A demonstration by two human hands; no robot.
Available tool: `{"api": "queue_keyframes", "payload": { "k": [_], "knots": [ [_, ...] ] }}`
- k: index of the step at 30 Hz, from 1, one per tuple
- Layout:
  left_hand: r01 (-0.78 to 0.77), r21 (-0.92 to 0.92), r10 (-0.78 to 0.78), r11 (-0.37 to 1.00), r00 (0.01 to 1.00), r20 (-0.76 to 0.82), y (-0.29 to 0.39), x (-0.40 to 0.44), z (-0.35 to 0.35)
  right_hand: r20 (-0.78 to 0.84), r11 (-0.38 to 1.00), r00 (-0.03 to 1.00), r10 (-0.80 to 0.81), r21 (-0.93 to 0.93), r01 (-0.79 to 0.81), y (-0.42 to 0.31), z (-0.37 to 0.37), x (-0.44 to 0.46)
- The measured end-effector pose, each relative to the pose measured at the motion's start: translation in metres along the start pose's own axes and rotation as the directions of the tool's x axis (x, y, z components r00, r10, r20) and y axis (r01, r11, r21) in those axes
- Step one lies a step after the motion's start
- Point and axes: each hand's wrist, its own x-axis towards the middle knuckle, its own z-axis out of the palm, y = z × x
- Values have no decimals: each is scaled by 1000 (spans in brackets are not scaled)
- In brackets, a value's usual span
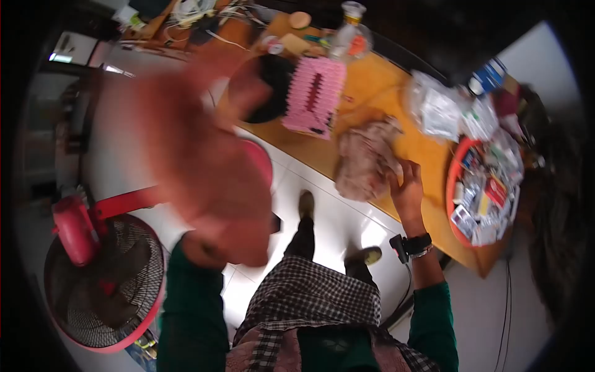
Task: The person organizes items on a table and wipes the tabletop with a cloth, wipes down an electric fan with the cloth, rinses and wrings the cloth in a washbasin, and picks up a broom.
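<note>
My left hand (204,248) is raised on the left, smeared by motion. A large salmon-pink shape (186,149), possibly a cloth or a glove, covers most of it, so its fingers cannot be made out. On the yellow wooden table (427,161), my right hand (407,191) has its bent fingers on the near right edge of a crumpled brownish-pink cloth (367,160), seeming to pinch it. A dark band with a small black device (409,248) circles my right wrist. Left of the cloth lies a pink ridged tissue-box cover (315,96).
An orange-red basket (455,214) full of small packets stands at the table's right end, near plastic bags (434,108). A clear bottle (351,37) and a black round object (273,87) are farther back. A red fan (105,279) stands at lower left.
</note>
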Motion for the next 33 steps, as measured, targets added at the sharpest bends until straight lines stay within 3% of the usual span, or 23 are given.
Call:
{"api": "queue_keyframes", "payload": {
  "k": [1, 2, 3, 5, 7, 9, 10, 12, 13, 15, 20, 22, 23, 25, 26, 28, 33],
  "knots": [
    [281, 181, -286, 943, 958, 2, 1, -22, 4, -48, 990, 994, -101, -100, 96, -2, 11, 4],
    [418, 360, -474, 834, 877, 81, -13, -43, 9, 39, 999, 999, -28, -33, 30, -12, 20, 11],
    [313, 532, -449, 787, 881, 146, -36, -58, 12, 53, 999, 998, -23, -29, 25, -27, 39, 18],
    [300, 691, -553, 658, 815, 173, -72, -87, 11, -62, 981, 990, -128, -153, 118, -33, 78, 24],
    [311, 757, -535, 574, 843, 59, -134, -117, -17, -3, 979, 994, -106, -176, 104, -40, 104, 5],
    [529, 673, -593, 518, 788, -163, -163, -137, -29, 151, 983, 980, -131, -110, 148, -45, 85, -18],
    [541, 661, -611, 520, 776, -154, -173, -143, -41, 138, 983, 980, -140, -97, 154, -44, 90, -30],
    [648, 666, -731, 370, 645, -222, -200, -154, -54, 149, 981, 980, -132, -124, 151, -30, 89, -23],
    [646, 660, -739, 384, 643, -199, -215, -159, -60, 159, 977, 977, -145, -131, 167, -24, 88, -20],
    [855, 439, -910, 275, 379, -168, -242, -167, -73, 140, 977, 985, -102, -172, 126, -25, 89, -5],
    [815, 521, -936, 254, 342, -80, -248, -128, -55, 55, 980, 998, 2, -197, 9, -24, 96, 30],
    [713, 696, -933, 86, 302, -194, -245, -132, -50, 49, 987, 999, 10, -162, -2, -20, 91, 29],
    [705, 701, -942, 102, 295, -160, -245, -134, -51, 74, 989, 997, 28, -146, -17, -18, 90, 29],
    [885, 454, -966, 99, 194, -168, -240, -141, -59, 101, 992, 994, 46, -123, -34, -19, 88, 28],
    [885, 454, -969, 108, 196, -153, -233, -144, -57, 98, 992, 995, 28, -123, -16, -20, 83, 29],
    [770, 638, -937, 21, 238, -257, -221, -142, -59, 62, 994, 998, 11, -106, -4, -14, 86, 27],
    [764, 646, -929, 3, 240, -281, -206, -136, -56, 37, 998, 999, -11, -66, 13, -15, 83, 23]
  ]
}}
